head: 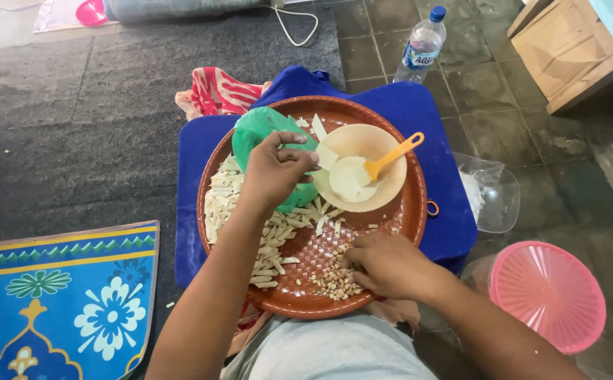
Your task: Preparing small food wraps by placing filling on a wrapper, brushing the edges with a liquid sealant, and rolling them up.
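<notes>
- Landmark here is the round brown woven tray (413, 211), sitting on a blue cushion (405, 109) on the floor.
- Left hand (275, 169) is over the upper-left part of the tray, fingers curled with the tips pinched together on a small pale piece; too small to say exactly what it is. It rests right against the green plastic bag (257, 127) lying on that same side of the tray.
- Right hand (391, 264) is down at the tray's near edge, palm down, fingers bent over the heap of peanuts (331, 278). Can't tell if it's actually got any pinched, the fingertips are hidden.
- Pile of pale folded dough strips (218, 204) runs along the tray's left side, reaching toward the middle.
- Tan bowl (391, 186) sits in the upper-right part of the tray, with white paste in it and an orange-handled spoon (394, 155) leaning over its rim.
- Off the tray: water bottle (422, 46) beyond it on the tiles, clear plastic bag (493, 193) just right of the cushion, pink basket (549, 295) to the lower right, patterned blue mat (60, 302) to the lower left.
</notes>
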